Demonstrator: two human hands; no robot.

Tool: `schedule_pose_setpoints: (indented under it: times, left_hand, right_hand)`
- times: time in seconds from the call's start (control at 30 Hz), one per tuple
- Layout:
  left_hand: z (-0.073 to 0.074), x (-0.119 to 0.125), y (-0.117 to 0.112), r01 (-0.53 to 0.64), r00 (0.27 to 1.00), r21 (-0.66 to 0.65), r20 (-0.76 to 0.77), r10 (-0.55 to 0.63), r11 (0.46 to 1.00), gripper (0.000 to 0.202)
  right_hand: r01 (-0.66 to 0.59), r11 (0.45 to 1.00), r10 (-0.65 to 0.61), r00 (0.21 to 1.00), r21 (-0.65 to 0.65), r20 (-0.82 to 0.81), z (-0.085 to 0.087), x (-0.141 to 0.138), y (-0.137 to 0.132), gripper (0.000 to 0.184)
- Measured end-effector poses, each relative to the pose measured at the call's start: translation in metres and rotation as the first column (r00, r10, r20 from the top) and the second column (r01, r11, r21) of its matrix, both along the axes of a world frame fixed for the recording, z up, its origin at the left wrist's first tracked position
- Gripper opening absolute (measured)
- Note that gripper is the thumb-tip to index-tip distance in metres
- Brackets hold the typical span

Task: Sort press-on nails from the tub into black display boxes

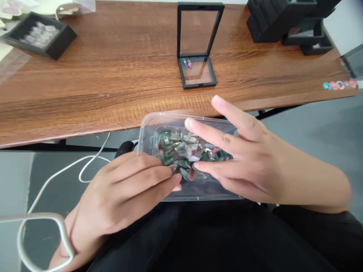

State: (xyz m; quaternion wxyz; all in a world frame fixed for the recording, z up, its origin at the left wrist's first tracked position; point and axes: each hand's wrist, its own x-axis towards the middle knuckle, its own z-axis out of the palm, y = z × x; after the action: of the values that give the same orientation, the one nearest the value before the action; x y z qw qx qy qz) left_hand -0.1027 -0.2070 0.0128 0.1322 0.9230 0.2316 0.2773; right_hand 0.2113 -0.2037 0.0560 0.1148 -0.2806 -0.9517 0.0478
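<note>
Here the bare left hand (133, 192) is resting over the near-left wall of a clear, rectangular plastic tub (181, 197), its fingers curling close together, tips touching a heap of small, glossy green, clear and reddish oval pieces (170, 151); whether it is pinching one, I cannot tell. The right hand (244, 158) is spreading wide, two fingers splaying above the heap, a lower fingertip touching it, and no piece is showing plainly in its hold. The pieces are overlapping and probably sliding easily, so light fingertips and a thinned heap should be helping. The tub is sitting between a dark cloth lap (212, 234) and the front edge of a brown wood-grain counter (127, 75), its walls limiting sideways sweeps. Beyond, a black, square, hinged frame (200, 86) is standing open, bare wood stretching on both sides; a white cable (56, 173) is looping at left, worth avoiding.
</note>
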Motion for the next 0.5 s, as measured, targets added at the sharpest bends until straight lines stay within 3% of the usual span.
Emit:
schedule_pose_setpoints:
  times: [0.23, 0.5]
  left_hand:
    - [0.001, 0.001, 0.001, 0.072, 0.997, 0.067, 0.000, -0.073, 0.995, 0.020]
    - [-0.003, 0.010, -0.006, 0.067, 0.997, 0.129, 0.022, -0.071, 0.989, 0.016]
  right_hand:
    - [0.013, 0.999, -0.014, 0.998, 0.030, 0.053, 0.013, 0.006, -0.002, 0.024]
    - [-0.002, 0.999, 0.005, 0.998, -0.051, 0.063, -0.010, -0.002, -0.010, 0.041]
